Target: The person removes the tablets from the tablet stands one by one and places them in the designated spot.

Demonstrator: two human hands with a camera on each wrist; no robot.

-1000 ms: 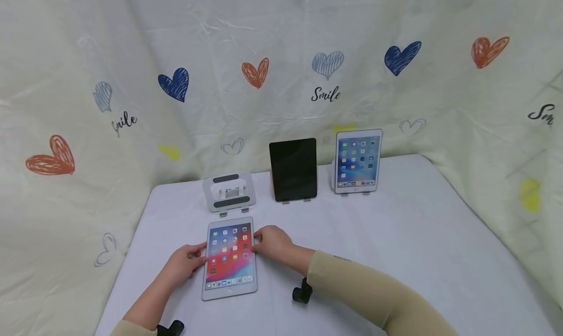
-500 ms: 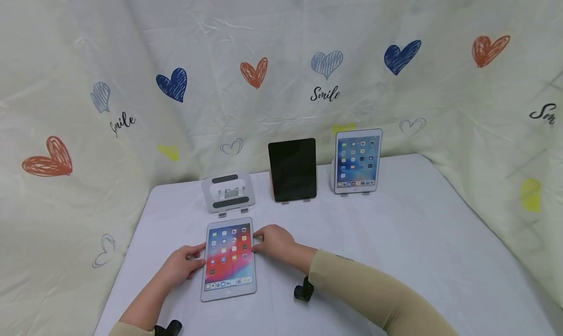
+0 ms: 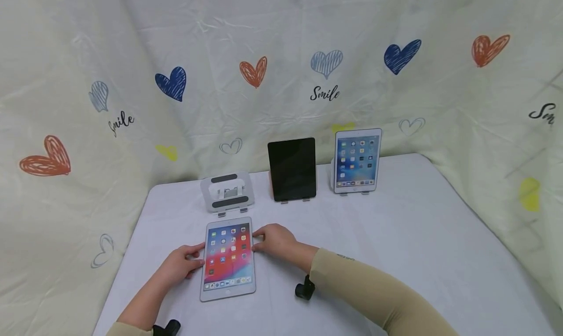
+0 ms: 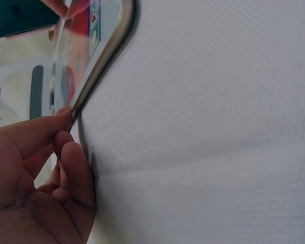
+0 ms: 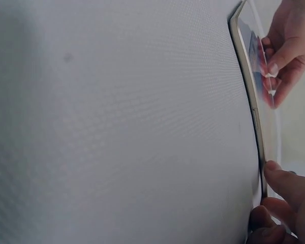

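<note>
A white tablet with a lit home screen of app icons lies face up in the head view, close before a light grey tablet stand that bears nothing. My left hand pinches its left edge. In the left wrist view, that thumb sits at the rim, and the other fingers curl beside and beneath it. On the opposite side my right hand pinches the right edge. The right wrist view shows this thumb on the rim with curled fingers below it.
Behind stand a tablet with a dark screen and another white tablet with a lit screen, each propped on a stand. A white cloth covers the table. A heart-printed curtain hangs along the back and sides.
</note>
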